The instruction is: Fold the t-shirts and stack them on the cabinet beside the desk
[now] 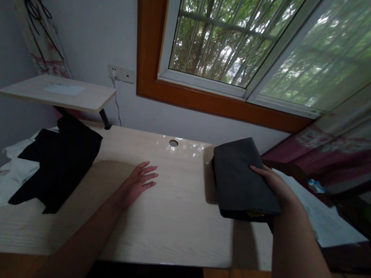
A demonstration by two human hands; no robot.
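Toward two o'clock above the counter [169,232], the right hand [279,187] grips a folded grey cloth bundle [241,180], the left hand [135,185] spreads empty fingers: seemingly a carry that next wants steady support.

Legible markings: none.
Sheet on the raised shelf: the white sheet [64,89] lying flat on the raised shelf [24,87] bears faint bluish marks, too small and blurred to read. Sheet at right: the pale sheet [320,210] beside the bench [162,231] shows faint markings; characters cannot be resolved. Folded item: a yellow patch [254,214] shows at the near lower edge of the dark grey folded item [243,178]; whether it is a label or carries print cannot be determined.
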